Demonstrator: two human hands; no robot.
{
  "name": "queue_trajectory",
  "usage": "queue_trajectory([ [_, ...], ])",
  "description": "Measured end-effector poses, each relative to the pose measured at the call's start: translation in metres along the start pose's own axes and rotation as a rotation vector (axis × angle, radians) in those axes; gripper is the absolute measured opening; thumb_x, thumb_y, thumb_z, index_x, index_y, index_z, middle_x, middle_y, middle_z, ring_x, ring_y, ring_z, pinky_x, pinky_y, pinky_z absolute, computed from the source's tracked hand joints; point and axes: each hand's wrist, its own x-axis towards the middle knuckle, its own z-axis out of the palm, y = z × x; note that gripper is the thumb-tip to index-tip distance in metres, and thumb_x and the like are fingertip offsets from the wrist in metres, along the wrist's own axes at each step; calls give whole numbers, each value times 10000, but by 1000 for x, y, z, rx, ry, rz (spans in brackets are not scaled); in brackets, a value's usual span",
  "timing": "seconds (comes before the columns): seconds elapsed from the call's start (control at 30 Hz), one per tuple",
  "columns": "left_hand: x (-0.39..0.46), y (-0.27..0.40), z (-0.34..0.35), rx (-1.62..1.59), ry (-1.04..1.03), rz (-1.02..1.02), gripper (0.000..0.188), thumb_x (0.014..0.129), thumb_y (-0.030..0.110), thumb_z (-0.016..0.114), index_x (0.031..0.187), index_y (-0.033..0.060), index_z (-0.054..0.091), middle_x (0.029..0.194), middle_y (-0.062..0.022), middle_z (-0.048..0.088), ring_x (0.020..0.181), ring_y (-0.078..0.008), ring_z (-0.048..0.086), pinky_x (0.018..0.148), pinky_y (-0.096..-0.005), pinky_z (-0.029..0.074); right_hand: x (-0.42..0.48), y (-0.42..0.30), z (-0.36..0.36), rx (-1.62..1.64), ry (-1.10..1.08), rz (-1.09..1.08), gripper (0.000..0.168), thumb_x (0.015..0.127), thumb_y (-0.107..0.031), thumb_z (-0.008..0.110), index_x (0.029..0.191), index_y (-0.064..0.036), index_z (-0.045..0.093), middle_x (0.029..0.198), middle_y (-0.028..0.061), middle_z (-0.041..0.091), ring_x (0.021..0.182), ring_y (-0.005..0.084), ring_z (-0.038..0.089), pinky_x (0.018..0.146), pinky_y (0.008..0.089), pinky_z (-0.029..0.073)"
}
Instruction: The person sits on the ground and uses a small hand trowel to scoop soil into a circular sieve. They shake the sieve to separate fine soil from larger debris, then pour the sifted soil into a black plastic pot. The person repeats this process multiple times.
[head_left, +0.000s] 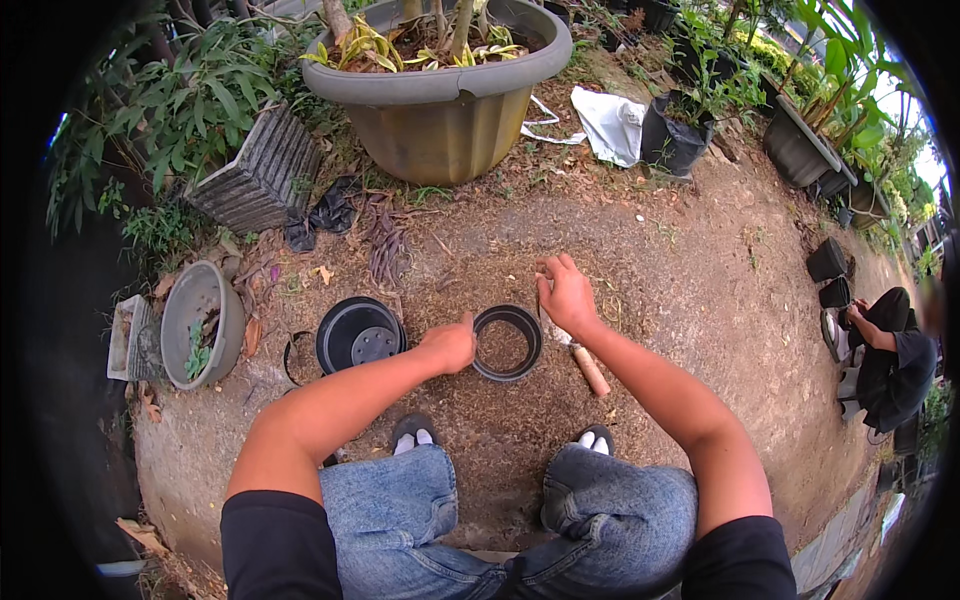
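A round black plastic pot stands on the ground before me, with brown, husk-like material inside it. My left hand grips its left side, thumb up at the rim. Beyond the pot's right edge, my right hand is raised with bent fingers apart, and no held thing shows in it. Just below that hand lies a hand trowel with a wooden handle; its blade is partly hidden by my wrist. To the left is another black plastic pot with drainage holes, partly behind my left forearm.
A large planter stands ahead. A ribbed block-shaped planter and a grey basin are on the left. A white sack lies near a black plant bag. Another person sits at far right beside black pots.
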Motion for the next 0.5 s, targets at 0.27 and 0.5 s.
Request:
queue_trajectory([
  [0.27, 1, 8, -4, -8, -17, -6, 634, 1031, 261, 459, 1555, -70, 323, 1107, -272, 725, 1044, -427, 710, 914, -532, 539, -20, -25, 41, -693, -1000, -654, 168, 895, -164, 646, 989, -129, 781, 915, 81, 750, 846, 315, 760, 700, 459, 604],
  [0.5, 2, -4, 1, 18, 16, 11, 500, 1038, 276, 451, 1421, -44, 414, 1112, -280, 724, 1060, -440, 704, 916, -550, 533, -22, -28, 52, -513, -842, -461, 323, 919, -153, 650, 1230, -124, 731, 1101, 123, 765, 978, 306, 765, 788, 441, 620],
])
